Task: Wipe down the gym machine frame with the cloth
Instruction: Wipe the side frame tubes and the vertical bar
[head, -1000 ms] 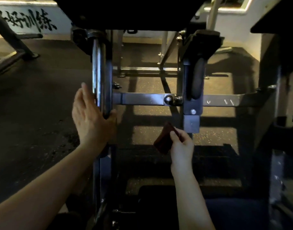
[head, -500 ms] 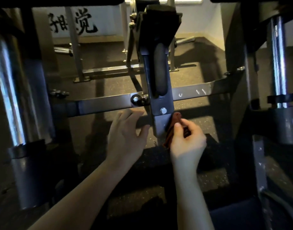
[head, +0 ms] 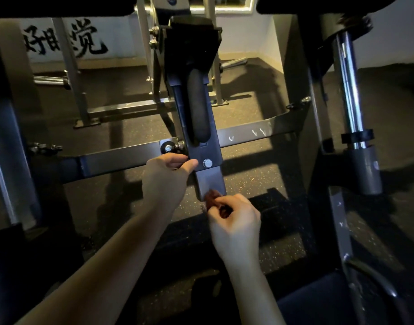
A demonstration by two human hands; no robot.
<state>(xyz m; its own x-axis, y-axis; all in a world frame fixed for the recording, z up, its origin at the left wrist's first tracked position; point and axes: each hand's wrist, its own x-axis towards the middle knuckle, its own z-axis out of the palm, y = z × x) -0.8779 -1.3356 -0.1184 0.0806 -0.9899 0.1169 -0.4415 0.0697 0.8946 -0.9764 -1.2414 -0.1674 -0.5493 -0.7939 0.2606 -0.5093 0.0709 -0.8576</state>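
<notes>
1. The left hand grips the crossbar of the gym machine frame. Its fingers curl over the bar's top just left of the upright post, and its thumb touches the post's plate near the bolt.
2. The right hand pinches the reddish-brown cloth between thumb and curled fingers. The cloth is bunched and pressed against the near bottom edge of the post.
3. A black pad sits in the post above the crossbar, and a chrome column stands well apart to the right.
4. Half a second ago the left hand hung spread below the crossbar; now it is closed on it.
5. The cloth was then against the right side of the post's lower end; now it sits at the bottom edge, slightly left of there.
</notes>
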